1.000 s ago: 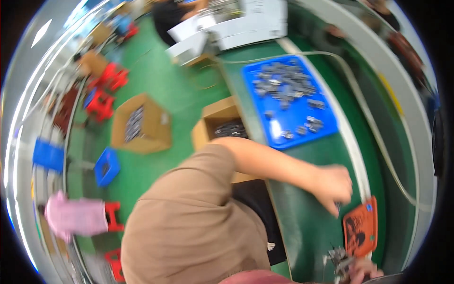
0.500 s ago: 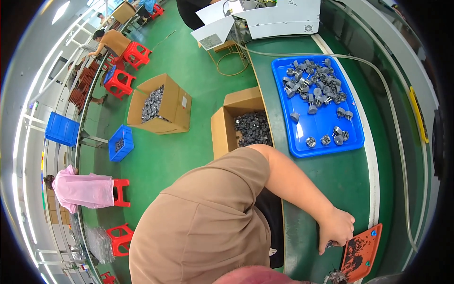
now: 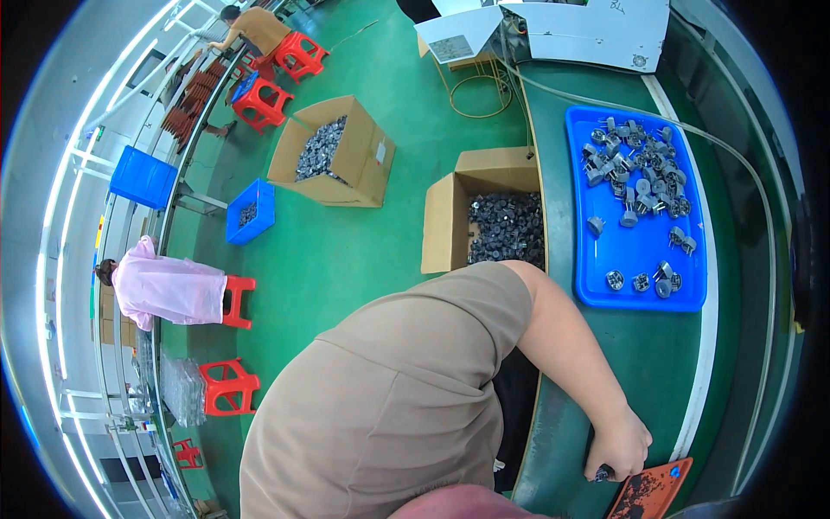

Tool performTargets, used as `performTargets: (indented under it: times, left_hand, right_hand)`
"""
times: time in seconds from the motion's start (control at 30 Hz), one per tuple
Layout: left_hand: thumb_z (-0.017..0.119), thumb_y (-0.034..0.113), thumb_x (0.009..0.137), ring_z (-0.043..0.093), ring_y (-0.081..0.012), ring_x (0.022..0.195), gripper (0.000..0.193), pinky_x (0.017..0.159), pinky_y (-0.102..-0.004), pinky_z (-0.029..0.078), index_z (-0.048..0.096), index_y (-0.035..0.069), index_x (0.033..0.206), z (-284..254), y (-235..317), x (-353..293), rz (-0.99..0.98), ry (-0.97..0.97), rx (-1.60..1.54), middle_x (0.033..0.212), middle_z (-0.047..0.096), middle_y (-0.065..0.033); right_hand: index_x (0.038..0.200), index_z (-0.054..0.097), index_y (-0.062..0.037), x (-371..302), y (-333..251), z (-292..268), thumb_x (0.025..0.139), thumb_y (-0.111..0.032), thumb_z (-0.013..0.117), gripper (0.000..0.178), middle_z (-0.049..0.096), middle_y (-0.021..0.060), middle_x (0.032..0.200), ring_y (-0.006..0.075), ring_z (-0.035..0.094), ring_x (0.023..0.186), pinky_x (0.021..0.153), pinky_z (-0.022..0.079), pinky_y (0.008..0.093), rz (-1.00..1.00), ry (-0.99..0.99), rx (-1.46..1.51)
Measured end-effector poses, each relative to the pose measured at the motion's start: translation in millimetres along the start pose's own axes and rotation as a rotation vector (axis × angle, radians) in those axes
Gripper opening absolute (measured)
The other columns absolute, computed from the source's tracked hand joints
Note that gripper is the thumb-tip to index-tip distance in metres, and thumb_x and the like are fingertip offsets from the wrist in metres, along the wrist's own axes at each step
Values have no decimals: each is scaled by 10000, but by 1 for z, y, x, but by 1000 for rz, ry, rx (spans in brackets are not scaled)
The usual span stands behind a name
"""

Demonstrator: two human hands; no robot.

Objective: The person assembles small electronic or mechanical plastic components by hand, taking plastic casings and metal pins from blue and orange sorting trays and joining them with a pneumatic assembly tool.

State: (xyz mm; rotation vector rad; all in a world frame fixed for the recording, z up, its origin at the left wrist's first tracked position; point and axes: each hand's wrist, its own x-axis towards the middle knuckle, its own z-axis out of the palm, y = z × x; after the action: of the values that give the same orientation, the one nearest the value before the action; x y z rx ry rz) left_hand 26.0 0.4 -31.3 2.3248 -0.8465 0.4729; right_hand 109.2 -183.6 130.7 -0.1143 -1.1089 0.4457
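Observation:
My left hand [image 3: 619, 445] is low over the green bench at the lower right, its fingers closed around a small dark grey plug part [image 3: 603, 473]. Most of that part is hidden by the fingers. Just beside the hand lies an orange-red tray [image 3: 673, 474] with black bits scattered in it, cut off by the lower edge. My right hand is out of view. Farther up the bench is a blue tray [image 3: 596, 275] with a heap of round grey plug parts [image 3: 653, 169] with metal pins, and several loose ones nearer its close end.
An open carton [image 3: 443, 229] of dark parts stands against the bench edge. Beyond it are another filled carton [image 3: 367, 177] and a blue bin [image 3: 251, 212]. A white-cased machine [image 3: 596, 33] occupies the far bench end, with a hose running along the right. Co-workers sit at the left line.
The whole view has shifted, so the bench and cartons appear farther right. The metal part near the lower edge has left view. My left hand remains closed beside the orange-red tray.

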Motion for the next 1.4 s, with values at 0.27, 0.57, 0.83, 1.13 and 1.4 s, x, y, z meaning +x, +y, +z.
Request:
performTargets:
  times: [0.27, 0.57, 0.83, 1.13, 1.4]
  left_hand:
    - [755, 512, 745, 667, -251, 1028, 411, 856, -428, 474, 745, 217, 1031, -12, 1, -10, -27, 18, 0, 1007, 687, -28]
    - [749, 316, 767, 666, -275, 839, 190, 702, -445, 491, 662, 185, 873, -5, 14, -2, 128, 123, -175, 822, 653, -35]
    - [816, 160, 779, 658, -209, 949, 131, 875, -386, 498, 770, 101, 887, -53, 18, -23, -53, -81, -168, 1071, 717, -7]
    - [806, 148, 777, 647, -198, 934, 113, 866, -364, 496, 778, 90, 869, -27, 25, -3, -40, -39, -194, 1062, 723, -1]
    - [800, 149, 781, 644, -197, 934, 101, 871, -361, 493, 775, 87, 856, -24, 28, -6, -78, -24, -202, 1058, 721, 6]
  right_hand:
    - [1302, 384, -93, 13, -37, 49, 1045, -227, 615, 371, 518, 77, 805, 221, 567, 639, 552, 524, 361, 404, 60, -876]
    - [1109, 509, -76, 17, -25, 90, 984, -147, 655, 205, 563, 82, 756, 243, 589, 655, 606, 510, 400, 486, 210, -949]
    - [1211, 532, -140, 13, -31, 42, 868, -102, 604, 353, 530, 11, 753, 160, 544, 684, 640, 457, 318, 524, -17, -755]
    - [1246, 572, -172, 10, -50, 35, 887, -141, 623, 364, 580, -5, 797, 141, 580, 707, 645, 462, 303, 629, -27, -774]
    - [1233, 579, -187, 4, -44, 27, 887, -161, 651, 354, 594, -17, 792, 123, 581, 680, 622, 463, 278, 637, -48, -730]
